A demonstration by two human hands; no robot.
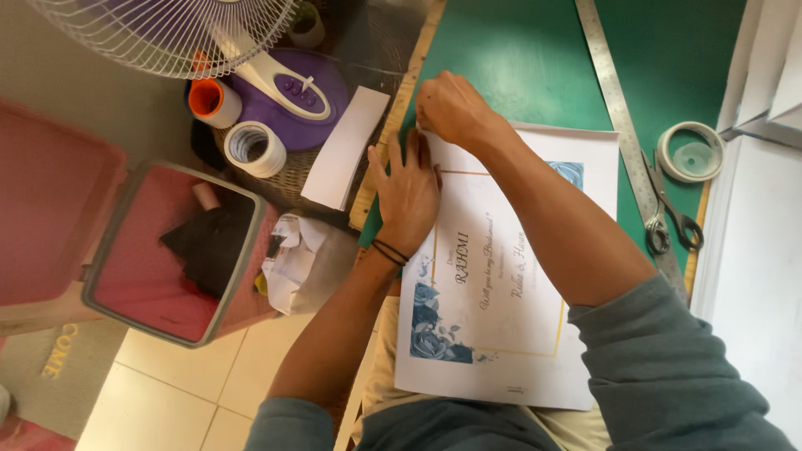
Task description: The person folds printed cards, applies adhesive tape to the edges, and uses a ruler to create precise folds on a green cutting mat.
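A white printed sheet (510, 334) with blue floral corners and a thin gold frame lies on a green cutting mat (535, 58). My left hand (407, 188) presses flat on the sheet's far left part, fingers spread, a dark band on the wrist. My right hand (451, 108) is closed at the sheet's far corner, fingertips pinching the paper's edge there. Both forearms cross over the sheet.
A long steel ruler (622, 125) runs along the mat, with scissors (672, 221) and a clear tape roll (690, 152) beside it. At left stand a pink bin (167, 250), white tape roll (255, 149), orange spool (214, 100), a loose white paper strip (347, 146) and a fan (167, 33).
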